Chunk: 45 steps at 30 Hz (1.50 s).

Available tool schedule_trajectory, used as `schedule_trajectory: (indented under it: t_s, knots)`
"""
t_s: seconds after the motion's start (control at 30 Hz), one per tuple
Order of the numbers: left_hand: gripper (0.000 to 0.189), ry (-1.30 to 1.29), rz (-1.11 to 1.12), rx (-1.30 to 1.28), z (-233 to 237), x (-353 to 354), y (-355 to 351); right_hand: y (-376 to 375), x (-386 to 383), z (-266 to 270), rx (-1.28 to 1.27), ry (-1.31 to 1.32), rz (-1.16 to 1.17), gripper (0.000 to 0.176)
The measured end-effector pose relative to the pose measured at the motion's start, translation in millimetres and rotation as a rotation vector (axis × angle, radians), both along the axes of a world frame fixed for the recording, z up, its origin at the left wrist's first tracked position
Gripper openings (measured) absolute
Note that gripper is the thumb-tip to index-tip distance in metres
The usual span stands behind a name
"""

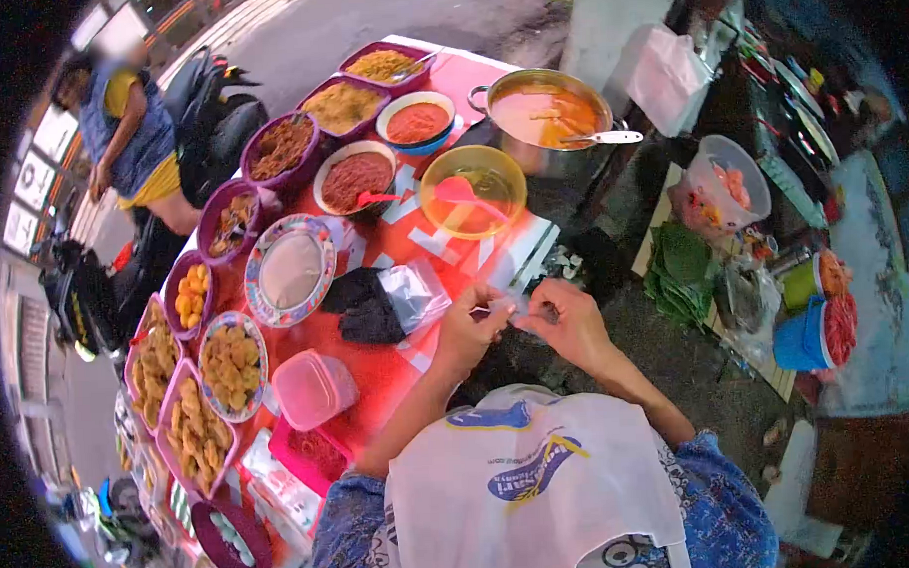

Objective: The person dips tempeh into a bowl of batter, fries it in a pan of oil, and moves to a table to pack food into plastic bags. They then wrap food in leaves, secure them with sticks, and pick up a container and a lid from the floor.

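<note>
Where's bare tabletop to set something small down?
Red tabletop shows bare between pink tub, black bag and left forearm; another patch between yellow bowl and black bag. Crowded: left edge, purple bowls almost rim to rim.

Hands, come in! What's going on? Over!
Left hand, right hand: close together, pinching. Pale thin thing between them, too blurred to name. Clear plastic nearby, not blocking.

Yellow bowl (436,213) blocking ahead, gap (dark) between right hand (572,328) and leaves (681,276)
</note>
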State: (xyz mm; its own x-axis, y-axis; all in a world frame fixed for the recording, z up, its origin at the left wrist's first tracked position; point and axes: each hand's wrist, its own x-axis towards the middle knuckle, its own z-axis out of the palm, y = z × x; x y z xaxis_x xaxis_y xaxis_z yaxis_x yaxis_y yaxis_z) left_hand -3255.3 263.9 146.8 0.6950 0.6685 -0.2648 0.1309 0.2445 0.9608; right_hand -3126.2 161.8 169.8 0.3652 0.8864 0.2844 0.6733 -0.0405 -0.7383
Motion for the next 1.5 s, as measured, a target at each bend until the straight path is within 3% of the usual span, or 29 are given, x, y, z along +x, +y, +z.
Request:
schedule_trajectory:
  t_s: [0.03, 0.1, 0.13, 0.23, 0.27, 0.3, 0.37, 0.43, 0.5, 0.53, 0.57, 0.6, 0.63, 0.7, 0.77, 0.8, 0.87, 1.03, 1.1, 1.3, 1.43, 1.5]
  knots:
    - [0.022, 0.005, 0.030, 0.004, -5, -2, -2, -3, 3, -3, 0.004, 0.005, 0.030, 0.019]
    - [0.017, 0.014, 0.092, 0.148, -22, -8, -9, -10, 14, -17, -0.101, 0.435, 0.045, 0.020]
    - [0.011, 0.017, 0.127, 0.369, -24, -8, -14, -10, 18, -25, -0.029, 0.470, 0.021, 0.020]
    - [0.010, 0.107, 0.183, 0.450, -28, -3, -31, -13, 21, -35, -0.046, 0.584, 0.012, 0.018]
    - [0.006, 0.141, 0.224, 0.429, -31, 0, -33, -15, 17, -25, -0.121, 0.373, 0.005, 0.018]
    - [0.006, 0.141, 0.230, 0.431, -30, 3, -36, -16, 16, -26, -0.120, 0.372, 0.012, 0.018]
    - [0.005, -0.382, 0.447, -0.559, -21, 11, -40, -20, 16, -33, -0.353, 0.156, -0.024, 0.020]
    - [0.005, -0.378, 0.387, -0.653, -34, 12, -43, -22, 34, -46, -0.318, 0.077, 0.025, 0.020]
    - [0.010, -0.545, 0.422, -0.870, -58, 8, -46, -11, 68, -32, -0.263, 0.224, 0.447, 0.016]
    - [0.011, -0.465, 0.484, -0.775, -51, 5, -47, -2, 92, -19, -0.204, 0.062, 0.306, 0.016]
    - [0.011, -0.468, 0.479, -0.775, -52, 2, -45, 13, 121, -6, -0.032, -0.271, 0.145, 0.017]
    - [0.012, -0.376, 0.522, -0.613, -55, -2, -42, 30, 156, 4, -0.062, -0.496, -0.034, 0.017]
    - [0.013, -0.286, 0.565, -0.448, -57, -3, -40, 44, 176, 19, 0.086, -0.779, -0.256, 0.020]
    - [0.012, -0.251, 0.571, -0.369, -60, -2, -41, 77, 234, 15, -0.051, -1.009, -0.335, 0.027]
    - [0.011, -0.212, 0.576, -0.291, -64, -3, -43, 104, 263, 12, -0.346, -0.951, -0.320, 0.027]
    - [0.010, -0.103, 0.548, -0.198, -66, -3, -45, 113, 271, 10, -0.340, -0.953, -0.318, 0.027]
    - [0.010, -0.003, 0.525, -0.096, -65, -3, -47, 129, 279, 11, -0.793, -0.729, -0.165, 0.029]
    - [0.013, 0.012, 0.495, -0.197, -68, -9, -53, 114, 262, 8, -0.471, -0.937, -0.249, 0.017]
    - [0.013, 0.015, 0.510, -0.163, -67, -12, -55, 95, 243, 19, -0.357, -0.882, -0.374, 0.021]
    - [0.012, -0.025, 0.542, -0.099, -68, -19, -58, 53, 235, -27, -0.235, -0.768, -0.393, 0.028]
    - [0.013, 0.058, 0.526, -0.100, -52, -17, -62, 46, 234, -67, -0.234, -0.750, -0.380, 0.023]
    - [0.013, 0.039, 0.531, -0.099, -56, -18, -61, 42, 233, -71, -0.074, -0.675, -0.396, 0.028]
